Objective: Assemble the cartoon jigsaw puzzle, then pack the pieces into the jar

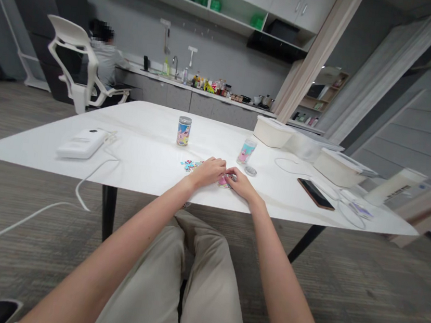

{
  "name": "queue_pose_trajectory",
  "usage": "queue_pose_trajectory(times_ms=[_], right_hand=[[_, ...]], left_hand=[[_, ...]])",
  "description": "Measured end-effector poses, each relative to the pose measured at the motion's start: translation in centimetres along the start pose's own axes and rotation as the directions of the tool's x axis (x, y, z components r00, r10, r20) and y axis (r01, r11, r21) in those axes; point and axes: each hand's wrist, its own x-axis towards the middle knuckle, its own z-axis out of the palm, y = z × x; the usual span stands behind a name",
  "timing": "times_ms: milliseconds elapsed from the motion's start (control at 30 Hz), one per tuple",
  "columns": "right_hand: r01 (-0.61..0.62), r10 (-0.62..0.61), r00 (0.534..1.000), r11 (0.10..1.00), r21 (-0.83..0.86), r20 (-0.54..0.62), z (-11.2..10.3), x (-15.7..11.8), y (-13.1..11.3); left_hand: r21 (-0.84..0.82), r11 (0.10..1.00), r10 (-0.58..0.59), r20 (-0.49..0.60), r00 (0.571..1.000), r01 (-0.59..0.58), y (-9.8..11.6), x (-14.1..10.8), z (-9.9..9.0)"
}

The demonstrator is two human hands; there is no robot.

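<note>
- The left hand is curling its fingers over small colourful pieces on the white counter; whether it is gripping one, I cannot tell.
- The right hand is bending its fingers onto pink pieces, its fingertips meeting the left hand's; its exact hold is hidden.
- Both groups of pieces are lying near the counter's front edge, the colourful ones spreading out left of the hands.
- A lidded jar is standing beyond the pieces, toward the left.
- A clear-topped jar is standing beyond the right hand, a silver lid lying just beside it.
- A phone is lying farther right.
</note>
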Motion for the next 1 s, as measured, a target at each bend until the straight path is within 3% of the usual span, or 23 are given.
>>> queue_pose_trajectory(times_ms=[767, 1000], right_hand=[[-0.055, 0.055, 0.998, 0.998, 0.009, -0.008, 0.05, 0.23, 0.12], [0.005, -0.005, 1.000, 1.000, 0.001, 0.001, 0.06, 0.35, 0.19]], left_hand=[[0.014, 0.999, 0.046, 0.020, 0.999, -0.046, 0.41, -0.16, -0.55], [0.035, 0.998, 0.052, 0.043, 0.998, -0.053, 0.38, -0.23, -0.58]])
